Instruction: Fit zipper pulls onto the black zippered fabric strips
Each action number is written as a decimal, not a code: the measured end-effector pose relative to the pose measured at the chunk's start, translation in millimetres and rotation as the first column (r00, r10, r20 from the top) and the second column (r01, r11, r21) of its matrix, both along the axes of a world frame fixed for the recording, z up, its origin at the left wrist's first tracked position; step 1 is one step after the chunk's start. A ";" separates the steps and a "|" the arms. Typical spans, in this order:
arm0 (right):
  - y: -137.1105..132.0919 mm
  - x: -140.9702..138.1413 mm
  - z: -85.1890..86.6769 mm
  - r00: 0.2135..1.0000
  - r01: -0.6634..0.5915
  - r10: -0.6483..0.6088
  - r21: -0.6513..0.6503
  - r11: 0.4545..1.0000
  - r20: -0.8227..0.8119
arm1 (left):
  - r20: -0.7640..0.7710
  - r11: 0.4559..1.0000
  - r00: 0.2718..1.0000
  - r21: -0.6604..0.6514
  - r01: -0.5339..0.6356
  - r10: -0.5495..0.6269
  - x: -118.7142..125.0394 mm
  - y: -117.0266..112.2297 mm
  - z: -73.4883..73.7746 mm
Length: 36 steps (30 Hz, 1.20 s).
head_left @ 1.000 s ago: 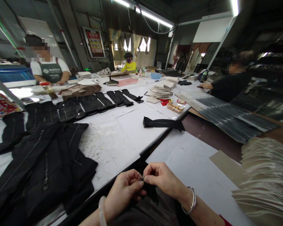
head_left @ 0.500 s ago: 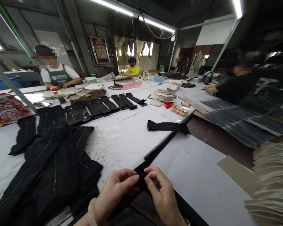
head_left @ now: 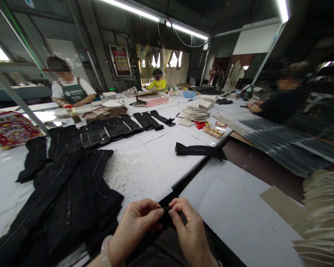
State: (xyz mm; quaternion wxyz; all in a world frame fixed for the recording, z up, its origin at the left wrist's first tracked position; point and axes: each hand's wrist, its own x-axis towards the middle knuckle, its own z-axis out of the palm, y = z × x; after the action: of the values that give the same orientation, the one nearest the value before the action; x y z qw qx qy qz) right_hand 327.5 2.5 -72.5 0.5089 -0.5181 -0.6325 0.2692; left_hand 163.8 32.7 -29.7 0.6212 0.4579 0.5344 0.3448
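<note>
My left hand [head_left: 133, 230] and my right hand [head_left: 190, 231] meet at the bottom of the view, low over my lap at the table's near edge. Both pinch a small black fabric piece [head_left: 166, 218] between thumb and fingertips. The piece's lower part is hidden behind my fingers. A pale bangle sits on my left wrist. A heap of long black zippered pieces [head_left: 64, 200] lies just to the left of my left hand. One folded black strip [head_left: 200, 150] lies alone farther out on the white table [head_left: 144, 167].
A row of black pieces [head_left: 111, 128] runs across the table's middle. Stacked cardboard sheets [head_left: 323, 211] stand at the right, paper stacks [head_left: 196, 109] farther back. A dark board of strips [head_left: 284, 146] lies right. Three other people sit around the table's far sides.
My right hand turned from fingers curled over the piece to a pinch from the right. The view rose and shifted a little, so both hands sit lower in frame.
</note>
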 end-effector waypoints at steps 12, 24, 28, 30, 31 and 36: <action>7.4 -4.8 0.0 0.995 0.007 -0.015 -0.079 0.997 -0.102 | -0.150 0.990 0.988 0.141 -0.009 0.030 0.2 -0.5 3.3; 4.5 1.1 -1.4 0.996 0.021 -0.027 -0.081 0.997 -0.085 | -0.225 0.986 0.974 0.161 0.050 -0.013 -1.3 -0.1 8.8; 3.7 1.4 2.0 0.997 0.016 -0.022 -0.076 0.997 -0.077 | -0.472 0.921 0.878 0.304 0.244 -0.076 -3.0 5.2 22.3; 2.3 0.9 3.4 0.997 0.005 -0.010 -0.073 0.997 -0.071 | -0.634 0.850 0.767 0.346 0.397 -0.101 -2.4 8.8 30.2; 1.5 0.6 4.0 0.998 -0.005 0.000 -0.071 0.997 -0.069 | -0.697 0.808 0.709 0.350 0.473 -0.113 -1.3 10.7 33.7; 1.7 4.0 9.8 0.973 -0.012 -0.010 -0.095 0.995 -0.229 | -0.838 0.615 0.527 0.343 0.710 -0.142 9.2 19.9 50.3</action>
State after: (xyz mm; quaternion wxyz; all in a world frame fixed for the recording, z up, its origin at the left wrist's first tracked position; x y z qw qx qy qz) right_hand 331.5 4.2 -62.7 0.5531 -0.5071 -0.5561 0.3574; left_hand 172.9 52.5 20.6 0.2118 0.8661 0.4390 0.1110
